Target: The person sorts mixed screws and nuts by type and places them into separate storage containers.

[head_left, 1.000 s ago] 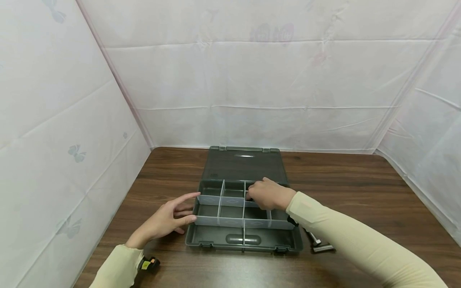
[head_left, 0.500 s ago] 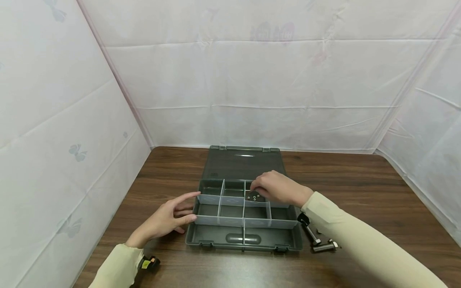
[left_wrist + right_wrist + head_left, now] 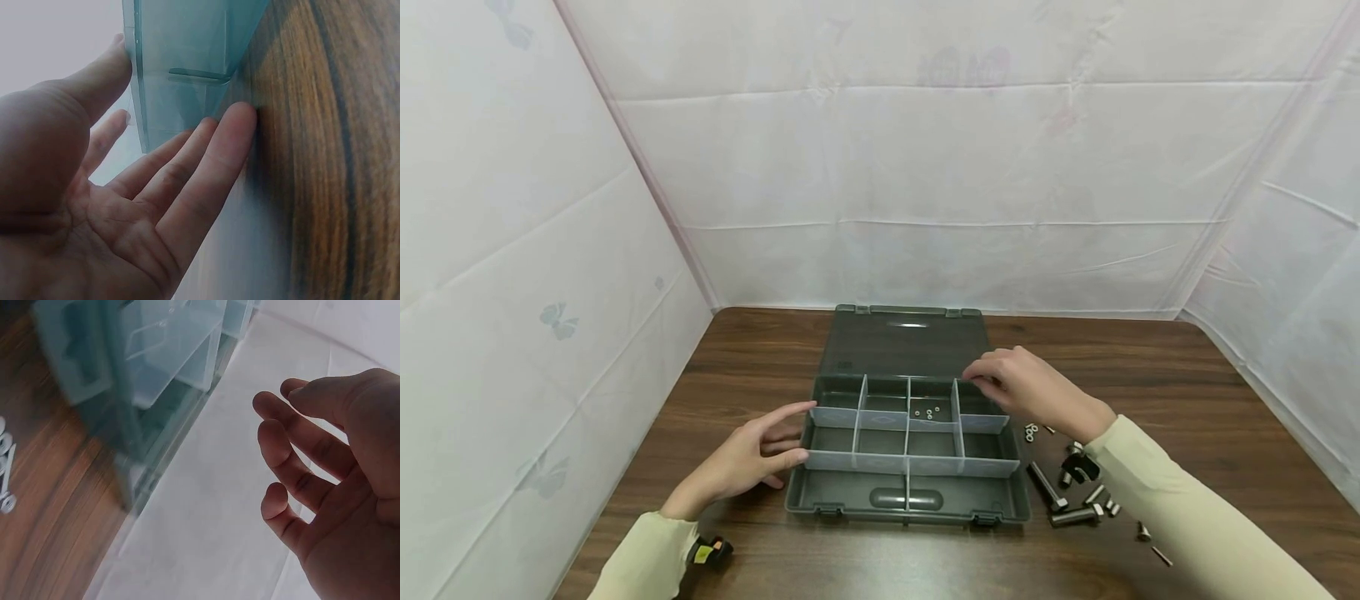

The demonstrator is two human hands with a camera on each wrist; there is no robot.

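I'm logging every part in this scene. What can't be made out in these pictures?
- Small parts in the organizer box: head view, too small to identify.
- Loose hardware on the table: head view, partly hidden by the right sleeve.
- Box compartments: right wrist view, blurred.

One organizer box (image 3: 910, 500), two hands, three small nuts (image 3: 928, 412)

Both arms are covered by long, close-fitting sleeves of a pale cream, slightly yellowish fabric that end at the wrists. The left sleeve (image 3: 643, 562) and the right sleeve (image 3: 1180, 517) look smooth, with no pattern or print. Both hands, the left hand (image 3: 741, 460) and the right hand (image 3: 1030, 385), are bare, without gloves or rings. A small black device with a yellow-green patch (image 3: 709, 552) sits under the left wrist, and a similar black device (image 3: 1078, 467) under the right wrist.
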